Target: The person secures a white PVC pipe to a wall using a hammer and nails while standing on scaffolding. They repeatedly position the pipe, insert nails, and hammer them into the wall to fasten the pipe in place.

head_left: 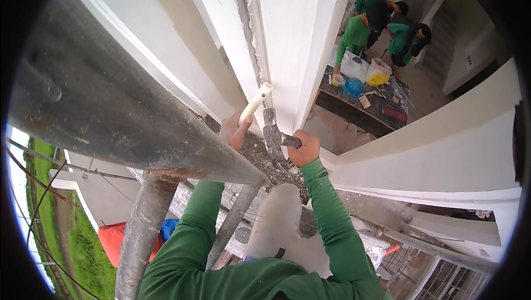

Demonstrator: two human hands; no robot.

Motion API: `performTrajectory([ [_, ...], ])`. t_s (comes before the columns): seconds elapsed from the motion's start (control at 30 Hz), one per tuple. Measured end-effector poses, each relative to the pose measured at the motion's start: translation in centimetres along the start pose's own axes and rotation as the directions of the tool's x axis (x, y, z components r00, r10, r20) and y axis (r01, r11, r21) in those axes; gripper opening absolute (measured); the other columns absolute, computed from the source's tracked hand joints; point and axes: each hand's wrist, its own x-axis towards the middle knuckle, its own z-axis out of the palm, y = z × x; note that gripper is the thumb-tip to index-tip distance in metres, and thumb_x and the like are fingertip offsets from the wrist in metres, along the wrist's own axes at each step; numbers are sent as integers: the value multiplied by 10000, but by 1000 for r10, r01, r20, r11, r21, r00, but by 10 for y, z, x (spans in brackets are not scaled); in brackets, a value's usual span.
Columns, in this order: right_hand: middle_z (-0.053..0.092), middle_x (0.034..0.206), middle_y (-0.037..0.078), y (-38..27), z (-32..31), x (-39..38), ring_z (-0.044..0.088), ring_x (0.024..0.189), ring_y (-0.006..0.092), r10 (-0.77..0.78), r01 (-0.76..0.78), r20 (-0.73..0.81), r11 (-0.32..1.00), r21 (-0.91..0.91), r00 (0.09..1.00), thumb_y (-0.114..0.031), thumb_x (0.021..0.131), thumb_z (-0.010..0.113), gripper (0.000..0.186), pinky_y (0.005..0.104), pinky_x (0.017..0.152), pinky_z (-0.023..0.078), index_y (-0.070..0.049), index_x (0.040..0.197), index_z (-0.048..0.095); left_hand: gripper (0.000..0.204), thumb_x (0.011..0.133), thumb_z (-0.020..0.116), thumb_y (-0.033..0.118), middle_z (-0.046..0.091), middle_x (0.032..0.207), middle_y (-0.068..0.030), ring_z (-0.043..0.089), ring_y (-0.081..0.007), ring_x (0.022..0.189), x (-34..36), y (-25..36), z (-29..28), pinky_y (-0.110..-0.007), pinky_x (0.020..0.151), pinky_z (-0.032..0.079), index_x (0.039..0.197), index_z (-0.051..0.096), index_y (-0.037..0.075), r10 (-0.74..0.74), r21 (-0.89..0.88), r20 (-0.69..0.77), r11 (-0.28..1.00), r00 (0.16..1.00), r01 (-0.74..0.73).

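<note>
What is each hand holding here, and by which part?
The left hand grips a white chisel-like rod by its lower end. The right hand holds a hammer by its handle, just below the head.

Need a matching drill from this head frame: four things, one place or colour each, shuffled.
Things:
1. left hand
2. right hand
3. scaffold pipe
4. blue bowl

Places or states:
A. on the dark table below, near three people in green
B. grips a white chisel-like rod set against the wall joint
C. grey and rusty, runs across in front of the left arm
D. holds a hammer by its handle

Pairs: 1-B, 2-D, 3-C, 4-A
</note>
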Motion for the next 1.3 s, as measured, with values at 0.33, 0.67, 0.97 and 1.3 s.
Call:
performTrajectory([
  [0.33,600,643,187,1,7,-31,605,627,416,259,-265,184,964,10,948,-208,749,706,204,465,575,467,-45,717,588,552,988,521,513,534,613,-163,555,-268,574,-15,-15,7,-407,561,423,852,575,-19,-18,49,17,999,1000,17],
  [0.67,551,602,170,5,10,-32,547,556,391,-82,67,52,968,243,995,-153,762,716,196,429,516,427,-43,696,567,571,979,505,542,557,634,-193,557,-341,585,-6,-15,8,-442,592,429,837,567,-8,17,20,63,1000,998,-18],
  [0.97,621,640,176,6,23,-24,628,621,397,128,-135,73,986,100,989,-237,749,711,198,467,567,488,-61,724,624,577,980,506,540,557,635,-187,568,-324,590,-5,-14,2,-437,591,433,857,582,-18,15,9,67,1000,998,-15],
  [1.3,580,624,179,-11,10,-21,582,573,379,139,-153,97,975,163,986,-157,771,695,163,425,541,449,-45,714,592,546,985,507,516,556,608,-185,574,-360,568,-10,11,-2,-448,569,428,865,578,-12,32,16,-19,999,999,-32],
])
